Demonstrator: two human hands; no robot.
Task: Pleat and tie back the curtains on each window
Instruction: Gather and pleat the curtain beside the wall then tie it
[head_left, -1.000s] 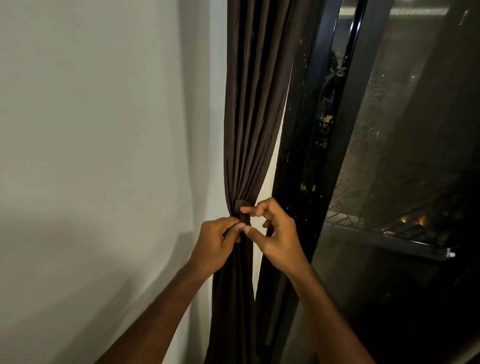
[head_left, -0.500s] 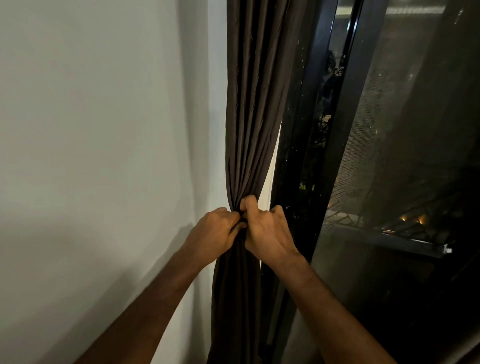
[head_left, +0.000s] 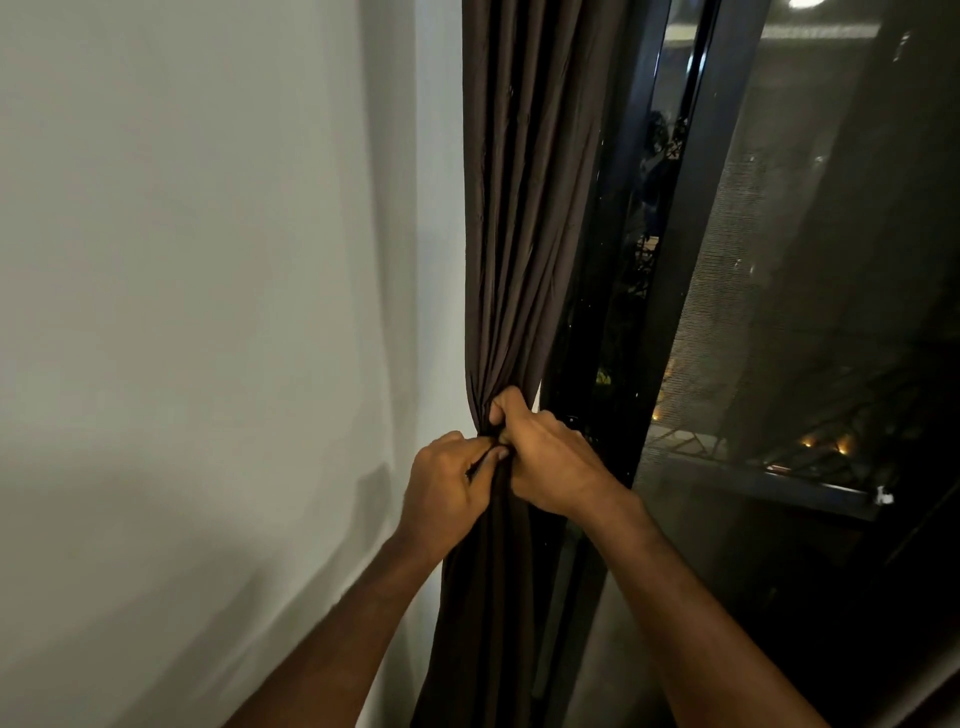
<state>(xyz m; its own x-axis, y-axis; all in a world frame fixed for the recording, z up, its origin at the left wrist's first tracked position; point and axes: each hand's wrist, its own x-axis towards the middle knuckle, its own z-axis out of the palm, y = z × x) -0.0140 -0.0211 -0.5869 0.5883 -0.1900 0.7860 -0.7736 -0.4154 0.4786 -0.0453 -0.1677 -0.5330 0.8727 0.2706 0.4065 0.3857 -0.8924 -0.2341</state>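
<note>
A dark brown curtain (head_left: 524, 208) hangs in tight pleats between the wall and the window, pinched into a narrow waist at mid-height. My left hand (head_left: 447, 488) grips the gathered cloth from the left, its fingers curled at the waist. My right hand (head_left: 545, 462) wraps around the same waist from the right, fingers curled behind the bundle. The two hands touch each other there. The tie-back band is hidden under my fingers.
A plain white wall (head_left: 182, 312) fills the left side. A black window frame (head_left: 691, 234) and dark glass with a mesh screen (head_left: 810, 291) stand to the right; small lights show outside.
A second ago my right hand was open with fingers spread by the waist; it has since closed around the gathered curtain beside my left hand. Both hands have stayed put over the last half second.
</note>
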